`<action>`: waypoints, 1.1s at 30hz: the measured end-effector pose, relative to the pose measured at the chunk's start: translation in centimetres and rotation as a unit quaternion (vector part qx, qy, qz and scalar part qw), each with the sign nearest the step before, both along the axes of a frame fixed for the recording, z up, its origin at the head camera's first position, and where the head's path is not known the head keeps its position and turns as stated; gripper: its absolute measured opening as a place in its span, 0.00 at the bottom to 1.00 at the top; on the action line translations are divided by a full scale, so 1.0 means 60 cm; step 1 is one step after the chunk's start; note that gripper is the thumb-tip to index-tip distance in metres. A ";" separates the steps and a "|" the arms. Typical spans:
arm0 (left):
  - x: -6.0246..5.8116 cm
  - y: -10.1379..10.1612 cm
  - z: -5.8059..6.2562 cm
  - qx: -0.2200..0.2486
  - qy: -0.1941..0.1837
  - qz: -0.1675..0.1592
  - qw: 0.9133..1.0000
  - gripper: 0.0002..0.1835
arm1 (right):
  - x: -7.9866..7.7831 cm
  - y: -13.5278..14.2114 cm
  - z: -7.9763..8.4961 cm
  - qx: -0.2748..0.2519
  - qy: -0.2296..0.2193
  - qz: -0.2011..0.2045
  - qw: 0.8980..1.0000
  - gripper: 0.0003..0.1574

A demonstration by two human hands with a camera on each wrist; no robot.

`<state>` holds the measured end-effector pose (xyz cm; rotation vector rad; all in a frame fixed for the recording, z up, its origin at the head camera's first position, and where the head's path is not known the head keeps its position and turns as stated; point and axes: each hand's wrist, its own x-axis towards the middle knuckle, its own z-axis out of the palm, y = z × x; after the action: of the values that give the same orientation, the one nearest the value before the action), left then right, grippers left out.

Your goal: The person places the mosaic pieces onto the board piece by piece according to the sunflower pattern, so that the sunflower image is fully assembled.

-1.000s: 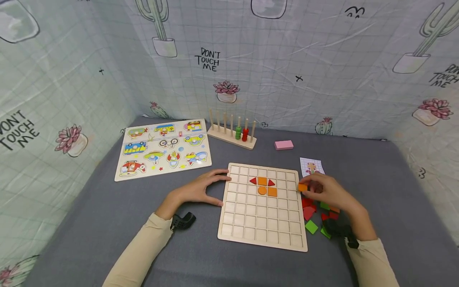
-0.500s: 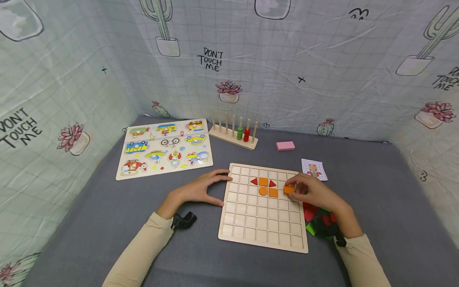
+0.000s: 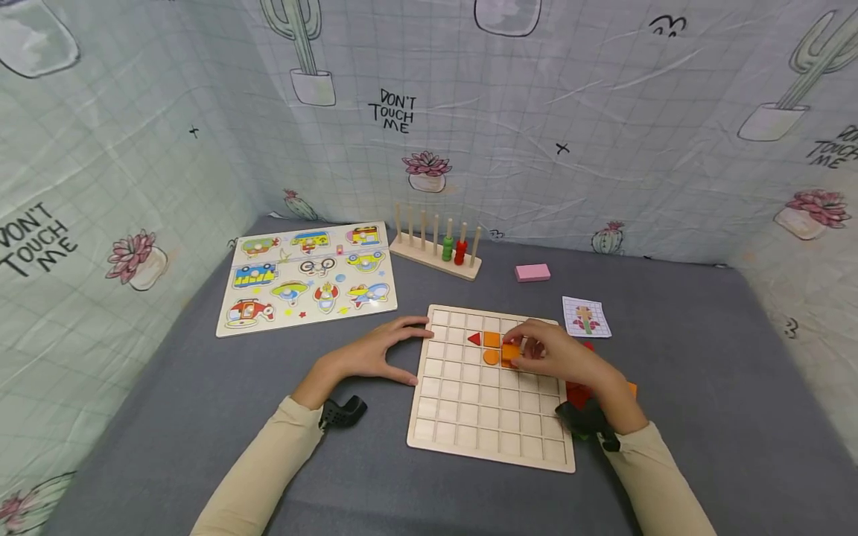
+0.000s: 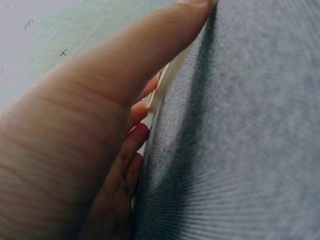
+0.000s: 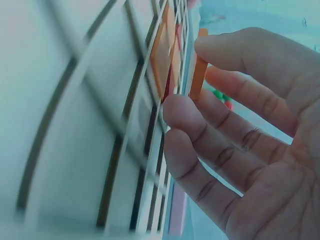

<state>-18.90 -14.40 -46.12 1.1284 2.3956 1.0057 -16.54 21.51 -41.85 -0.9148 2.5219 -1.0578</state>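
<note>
My right hand [image 3: 559, 356] pinches an orange square tile [image 5: 199, 75] between thumb and fingers, close over the wooden grid board [image 3: 482, 409]. In the head view the held tile overlaps another orange square in the grid. Beside it on the board are an orange circle [image 3: 491, 357], an orange square [image 3: 491, 339] and a red triangle [image 3: 474, 339]; the second red triangle is hidden by my right hand. My left hand [image 3: 369, 353] rests at the board's left edge, fingers spread, with thumb [image 4: 165, 30] and fingertips right at the rim.
Red, green and orange tiles [image 3: 578, 393] lie right of the board, partly under my right wrist. Behind are a pattern card [image 3: 586, 318], a pink block [image 3: 532, 272], a peg stand [image 3: 436, 257] with green and red beads, and a vehicle puzzle board [image 3: 308, 279].
My right hand has carried the orange square leftward from the board's right edge to over the placed orange tiles. The left hand has stayed at the board's left edge.
</note>
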 end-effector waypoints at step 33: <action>-0.003 -0.002 -0.006 -0.005 0.000 0.005 1.000 0.42 | -0.008 -0.096 0.000 0.041 0.042 0.038 0.998 0.09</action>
<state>-19.10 -14.54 -46.49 1.1132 2.4056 0.9947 -17.04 15.74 -41.87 -1.0436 2.5537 -0.9038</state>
